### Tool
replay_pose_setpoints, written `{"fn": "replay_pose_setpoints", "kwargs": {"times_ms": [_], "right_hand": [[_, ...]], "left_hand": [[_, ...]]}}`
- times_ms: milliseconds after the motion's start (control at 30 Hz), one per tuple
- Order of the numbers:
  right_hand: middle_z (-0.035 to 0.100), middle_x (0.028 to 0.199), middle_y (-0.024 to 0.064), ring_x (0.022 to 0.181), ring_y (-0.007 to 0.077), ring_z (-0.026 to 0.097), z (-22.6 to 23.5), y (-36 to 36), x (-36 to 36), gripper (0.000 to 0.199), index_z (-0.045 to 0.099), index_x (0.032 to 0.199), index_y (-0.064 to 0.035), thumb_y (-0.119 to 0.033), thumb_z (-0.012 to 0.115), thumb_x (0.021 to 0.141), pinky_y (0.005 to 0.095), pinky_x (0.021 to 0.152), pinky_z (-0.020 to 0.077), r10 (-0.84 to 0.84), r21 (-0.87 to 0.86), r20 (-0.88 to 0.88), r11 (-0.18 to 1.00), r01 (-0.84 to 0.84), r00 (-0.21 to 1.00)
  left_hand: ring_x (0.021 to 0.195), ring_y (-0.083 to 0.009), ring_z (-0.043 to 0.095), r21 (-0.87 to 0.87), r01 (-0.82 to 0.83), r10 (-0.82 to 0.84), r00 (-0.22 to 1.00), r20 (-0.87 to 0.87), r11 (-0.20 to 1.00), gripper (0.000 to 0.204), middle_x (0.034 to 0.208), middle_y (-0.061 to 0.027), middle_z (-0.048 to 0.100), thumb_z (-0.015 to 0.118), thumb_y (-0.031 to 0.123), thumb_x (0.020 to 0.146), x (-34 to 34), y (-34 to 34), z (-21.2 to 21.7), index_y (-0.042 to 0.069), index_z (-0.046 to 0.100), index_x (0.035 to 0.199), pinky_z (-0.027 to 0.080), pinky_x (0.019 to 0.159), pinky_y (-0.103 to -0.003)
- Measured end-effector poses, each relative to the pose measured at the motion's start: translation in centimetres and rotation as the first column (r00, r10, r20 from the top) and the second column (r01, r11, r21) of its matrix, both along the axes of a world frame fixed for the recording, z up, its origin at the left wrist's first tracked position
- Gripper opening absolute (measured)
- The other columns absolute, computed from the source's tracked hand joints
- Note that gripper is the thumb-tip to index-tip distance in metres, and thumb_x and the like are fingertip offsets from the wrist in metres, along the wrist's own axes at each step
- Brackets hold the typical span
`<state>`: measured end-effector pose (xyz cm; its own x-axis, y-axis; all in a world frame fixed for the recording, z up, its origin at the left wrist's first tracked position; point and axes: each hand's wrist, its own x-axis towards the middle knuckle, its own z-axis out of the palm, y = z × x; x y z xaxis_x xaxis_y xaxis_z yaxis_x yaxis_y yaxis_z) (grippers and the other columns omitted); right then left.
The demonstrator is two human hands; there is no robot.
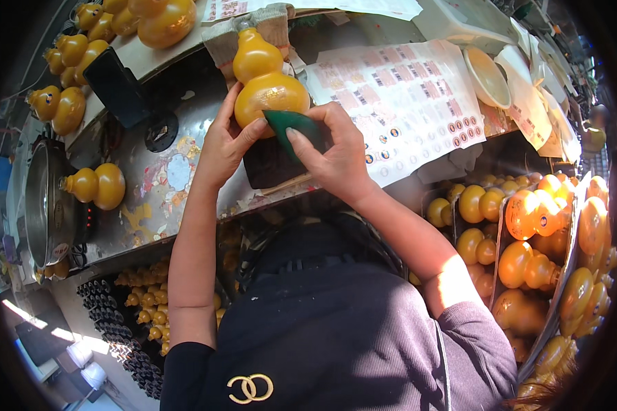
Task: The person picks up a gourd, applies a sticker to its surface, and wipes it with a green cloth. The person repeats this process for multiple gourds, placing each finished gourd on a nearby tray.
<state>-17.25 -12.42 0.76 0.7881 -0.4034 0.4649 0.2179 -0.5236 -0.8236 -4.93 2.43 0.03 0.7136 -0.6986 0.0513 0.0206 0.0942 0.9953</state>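
Observation:
A glossy yellow gourd-shaped bottle [267, 72] lies with its neck pointing away from me, its top end on a greyish cloth [219, 44]. Around the left side of its wide lower bulb curls my left hand [230, 133], with the thumb near the bottom edge. Between the thumb and fingers of my right hand [339, 151] is a dark green flat scraper [296, 131], its tip against the lower right of the bulb. Beside my right hand spreads a sheet of stickers [404, 82], with part of its rows peeled off.
More yellow gourd bottles [164, 24] stand at the back left, near a propped phone [113, 85]. One gourd bottle [108, 186] is by a round metal pan [44, 205] at left. Crates of gourd bottles [528, 264] fill the right. A shallow bowl [487, 77] leans beside the sticker sheet.

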Motion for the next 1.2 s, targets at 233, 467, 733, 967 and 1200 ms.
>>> {"fn": "replay_pose_setpoints", "kwargs": {"times_ms": [233,467,733,967,1200], "right_hand": [[0.060,0.079,0.0031,0.071,0.0063,0.054,-0.8,-0.9,-0.4,0.021,0.054,0.090,-0.0010,-0.013,0.071,0.084,0.0236,0.063,0.0466,0.034,0.543,-0.104,0.839,0.028,0.994],[0.060,0.079,0.0031,0.069,0.0074,0.054,-2.3,-2.6,-0.7,0.018,0.055,0.093,-0.0016,-0.015,0.065,0.087,0.0232,0.063,0.0461,0.011,0.675,-0.166,0.730,0.105,0.986],[0.059,0.079,0.0046,0.070,0.0113,0.054,-0.6,-6.4,2.0,0.047,0.059,0.099,-0.0011,-0.046,0.064,0.086,0.0277,0.064,0.0447,0.210,0.708,-0.346,0.698,0.108,0.914],[0.065,0.105,0.0220,0.100,0.0256,0.063,1.7,-6.1,5.8,0.082,0.059,0.118,0.0051,-0.064,0.067,0.074,0.0325,0.087,0.0481,0.142,0.051,-0.532,0.989,-0.136,0.835],[0.064,0.108,0.0236,0.103,0.0286,0.061,1.9,-6.6,6.6,0.085,0.062,0.115,0.0066,-0.069,0.062,0.075,0.0346,0.091,0.0461,0.314,0.251,-0.523,0.945,-0.209,0.792]], "left_hand": [[0.124,-0.0200,0.048,0.045,-0.005,0.003,0.999,0.031,0.999,0.084,0.136,-0.0129,0.046,0.071,0.028,0.087,0.6,-0.2,-0.9,-0.002,0.022,0.148,0.038,0.103,-0.031],[0.124,-0.0199,0.047,0.041,0.021,-0.021,1.000,-0.007,0.999,0.086,0.136,-0.0131,0.046,0.072,0.028,0.086,1.0,-0.4,-0.6,-0.002,0.021,0.147,0.037,0.104,-0.031],[0.125,-0.0220,0.045,0.029,-0.137,0.138,0.990,-0.043,0.990,0.089,0.136,-0.0140,0.044,0.077,0.034,0.079,-0.1,-2.0,0.4,-0.001,0.026,0.144,0.036,0.105,-0.033],[0.125,-0.0206,0.045,0.012,-0.221,0.222,0.973,-0.062,0.975,0.079,0.135,-0.0148,0.045,0.069,0.035,0.086,-0.5,-2.9,0.6,-0.002,0.028,0.143,0.037,0.104,-0.032],[0.125,-0.0198,0.045,-0.032,-0.200,0.189,0.959,-0.211,0.979,0.074,0.134,-0.0146,0.046,0.065,0.034,0.090,0.3,-2.5,0.3,-0.003,0.029,0.143,0.035,0.105,-0.030]]}}
